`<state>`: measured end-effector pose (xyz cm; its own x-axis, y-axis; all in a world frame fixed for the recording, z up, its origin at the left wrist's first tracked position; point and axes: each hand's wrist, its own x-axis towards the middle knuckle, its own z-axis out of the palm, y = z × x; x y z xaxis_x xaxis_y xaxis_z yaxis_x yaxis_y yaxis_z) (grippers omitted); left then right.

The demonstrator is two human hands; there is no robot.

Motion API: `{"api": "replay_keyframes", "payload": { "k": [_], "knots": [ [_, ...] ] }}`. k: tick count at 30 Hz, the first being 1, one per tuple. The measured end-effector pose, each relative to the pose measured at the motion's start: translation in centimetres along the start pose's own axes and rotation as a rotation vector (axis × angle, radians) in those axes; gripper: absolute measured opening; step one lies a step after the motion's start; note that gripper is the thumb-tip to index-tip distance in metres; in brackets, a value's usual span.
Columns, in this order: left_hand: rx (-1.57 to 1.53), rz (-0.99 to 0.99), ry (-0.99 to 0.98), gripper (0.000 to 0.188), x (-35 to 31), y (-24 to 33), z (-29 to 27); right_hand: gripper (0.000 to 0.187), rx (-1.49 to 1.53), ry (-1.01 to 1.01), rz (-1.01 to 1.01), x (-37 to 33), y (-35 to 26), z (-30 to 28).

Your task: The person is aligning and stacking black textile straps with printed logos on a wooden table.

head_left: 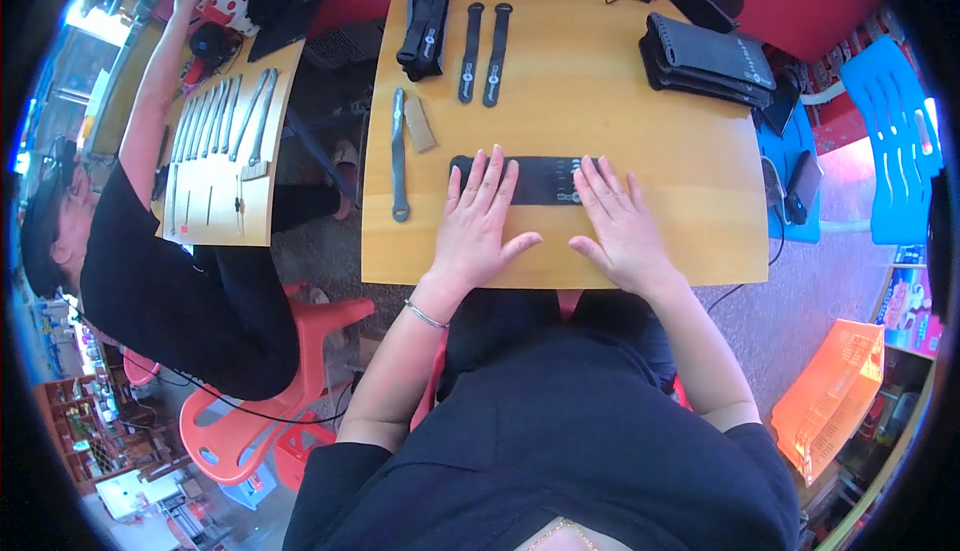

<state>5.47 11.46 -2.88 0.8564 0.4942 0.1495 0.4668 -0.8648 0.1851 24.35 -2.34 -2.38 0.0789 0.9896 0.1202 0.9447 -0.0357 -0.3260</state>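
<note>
A flat black rectangular pouch or sheet (540,181) with small pale print lies crosswise on the wooden table (580,251). My left hand (475,216) rests flat over its left end, fingers stretched out. Over its right end lies my right hand (620,216), also flat with the fingers spread. Both hands touch it from above and grip nothing. Left of my left hand lies a dark strap (399,161) with a rounded end, beside a small tan strip (420,124). Two more dark straps, a left one (470,56) and a right one (496,56), lie farther back.
A bundle of black straps (425,26) sits at the back left, and stacked black pouches (708,59) at the back right. Blue chairs (890,141) stand to the right, with an orange crate (830,396) below. A seated person (190,301) is at a neighbouring table on the left.
</note>
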Motion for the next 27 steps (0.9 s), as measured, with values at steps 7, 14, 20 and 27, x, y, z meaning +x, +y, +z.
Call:
{"api": "replay_keyframes", "payload": {
  "k": [7, 14, 20, 27],
  "knots": [
    [-0.04, 0.035, -0.03, 0.081, 0.0, -0.8, -0.1, 0.08, -0.15, -0.061, 0.0, 0.4, 0.0, 0.9],
    [-0.002, 0.073, -0.093, 0.076, 1.2, -0.4, -1.2, 0.078, -0.067, -0.083, 0.041, 1.4, 0.4, 0.6],
    [-0.032, 0.153, -0.141, 0.068, 3.1, 0.9, 0.2, 0.08, -0.102, -0.017, 0.01, 2.1, 1.1, 0.2],
    [-0.218, 0.217, -0.086, 0.041, 6.4, -1.6, -0.4, 0.078, -0.115, -0.06, 0.048, 1.6, 1.0, 0.2]
  ]
}}
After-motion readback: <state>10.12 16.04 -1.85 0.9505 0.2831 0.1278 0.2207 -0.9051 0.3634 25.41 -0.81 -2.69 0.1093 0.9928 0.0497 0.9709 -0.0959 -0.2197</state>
